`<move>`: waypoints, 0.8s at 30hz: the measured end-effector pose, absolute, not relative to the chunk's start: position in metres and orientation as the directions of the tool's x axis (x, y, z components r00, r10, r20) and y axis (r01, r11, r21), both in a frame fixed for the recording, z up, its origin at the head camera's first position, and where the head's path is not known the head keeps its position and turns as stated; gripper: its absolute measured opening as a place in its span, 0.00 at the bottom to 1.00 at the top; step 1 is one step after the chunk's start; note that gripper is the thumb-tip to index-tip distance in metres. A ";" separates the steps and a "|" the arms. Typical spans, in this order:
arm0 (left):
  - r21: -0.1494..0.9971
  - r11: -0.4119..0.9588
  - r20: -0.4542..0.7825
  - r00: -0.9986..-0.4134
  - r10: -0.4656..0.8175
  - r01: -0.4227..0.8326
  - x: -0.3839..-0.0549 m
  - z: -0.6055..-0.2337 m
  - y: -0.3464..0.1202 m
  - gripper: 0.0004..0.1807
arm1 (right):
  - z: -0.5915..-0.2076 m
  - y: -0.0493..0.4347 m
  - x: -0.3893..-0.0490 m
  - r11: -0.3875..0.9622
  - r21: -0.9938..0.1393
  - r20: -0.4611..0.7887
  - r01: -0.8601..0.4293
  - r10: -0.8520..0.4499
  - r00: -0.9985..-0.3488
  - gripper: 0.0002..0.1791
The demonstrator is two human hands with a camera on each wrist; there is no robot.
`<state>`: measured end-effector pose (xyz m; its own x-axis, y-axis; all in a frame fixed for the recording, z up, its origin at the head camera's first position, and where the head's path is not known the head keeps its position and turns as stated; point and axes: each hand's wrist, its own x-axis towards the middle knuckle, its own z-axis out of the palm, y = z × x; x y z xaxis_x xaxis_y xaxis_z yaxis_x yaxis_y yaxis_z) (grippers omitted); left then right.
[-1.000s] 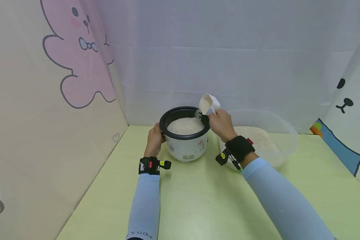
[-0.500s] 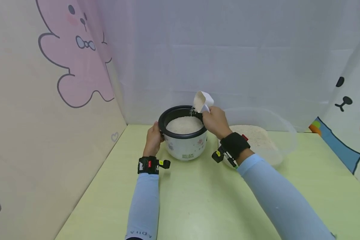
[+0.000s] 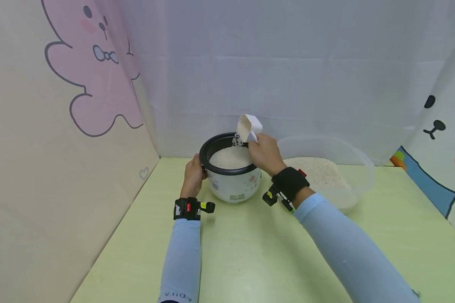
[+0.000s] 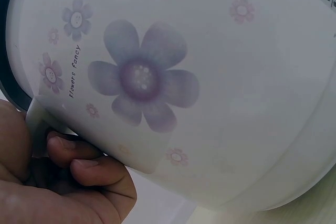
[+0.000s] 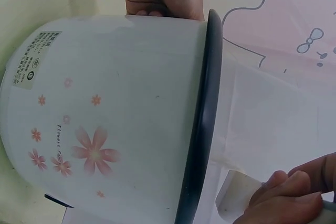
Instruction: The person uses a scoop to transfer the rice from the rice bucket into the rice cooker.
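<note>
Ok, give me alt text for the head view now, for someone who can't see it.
A person's right hand tips a white scoop, dropping white grains into a flowered white pot, while the left hand grips the pot's side. A translucent tub with a pale heap sits to the right on a light green table.

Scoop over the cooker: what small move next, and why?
Probably have the right hand tip the scoop slightly more: grains are falling from it, so it seems not yet empty, and the left hand holds the cooker.

Head view looks fwd/down from farther back; wrist views (v. close) both face cooker (image 3: 233, 185).
</note>
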<state>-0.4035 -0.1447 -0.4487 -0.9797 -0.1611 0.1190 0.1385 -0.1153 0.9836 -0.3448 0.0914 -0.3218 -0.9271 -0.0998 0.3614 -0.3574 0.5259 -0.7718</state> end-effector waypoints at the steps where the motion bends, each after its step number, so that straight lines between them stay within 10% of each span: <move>1: 0.983 -0.117 0.121 -0.980 -0.161 0.140 -0.404 -0.449 -0.145 0.25 | -0.322 0.090 -0.345 0.532 -0.766 0.367 -0.361 -0.100 -0.925 0.15; 24: 0.983 -0.118 0.123 -0.979 -0.160 0.143 -0.402 -0.447 -0.145 0.25 | -0.334 0.075 -0.333 0.587 -0.694 0.372 -0.418 -0.205 -0.905 0.11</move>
